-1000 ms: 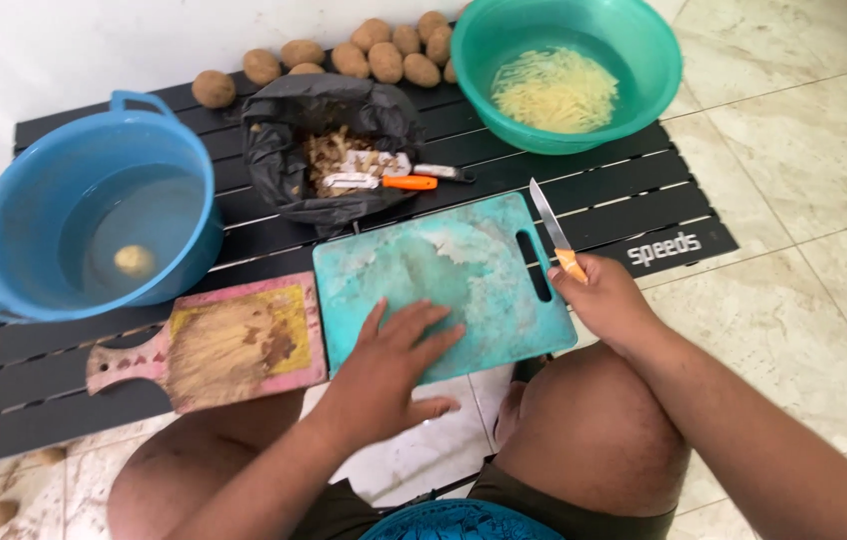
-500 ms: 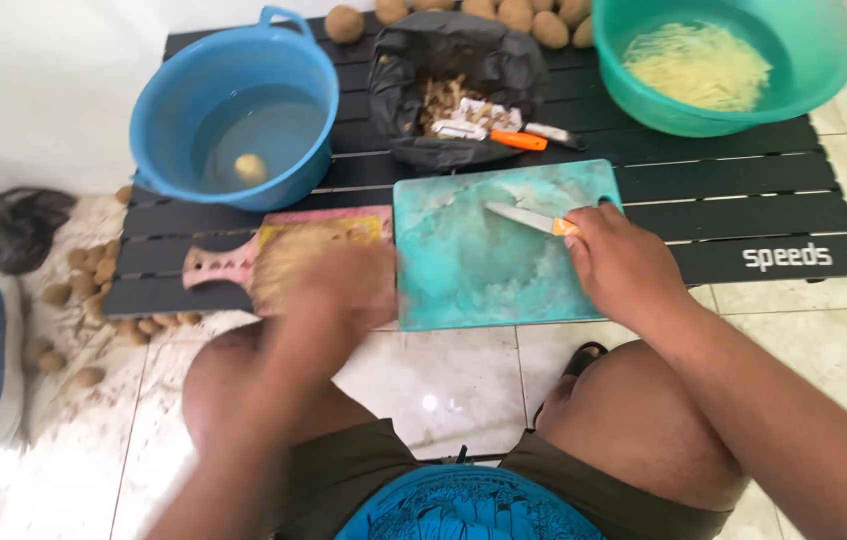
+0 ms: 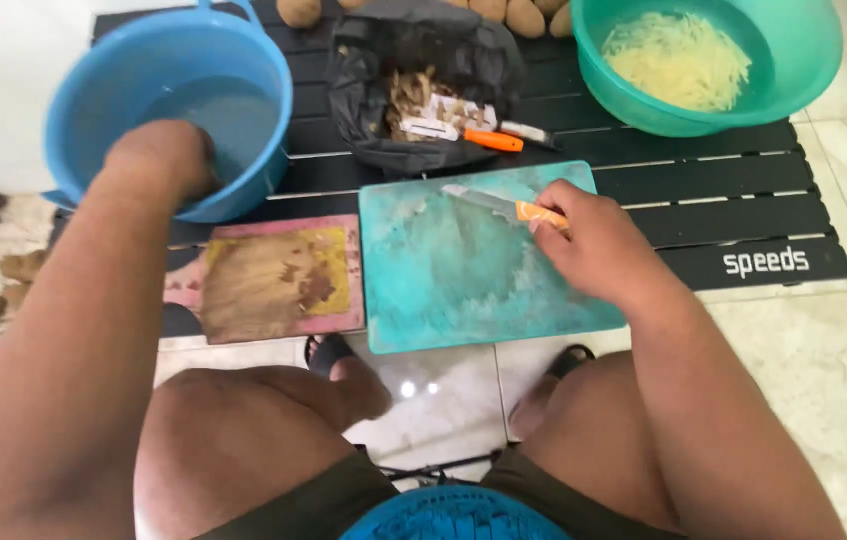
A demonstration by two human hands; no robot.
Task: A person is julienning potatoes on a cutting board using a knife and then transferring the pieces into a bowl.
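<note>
Two boards flat on low black slatted worktop (image 3: 744, 195) over pale tiled floor (image 3: 844, 370). Right hand (image 3: 594, 245) gripping knife (image 3: 504, 205); left hand (image 3: 159, 160) in blue tub (image 3: 94, 90), grip unclear.

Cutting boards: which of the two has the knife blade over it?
The teal cutting board, the larger one on the right. The right hand holds the orange-handled knife over it; the smaller pink board beside it has nothing on it.

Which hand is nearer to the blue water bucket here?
Left. The left hand reaches over the blue bucket rim; the right hand holds a knife over the teal cutting board, well away.
</note>
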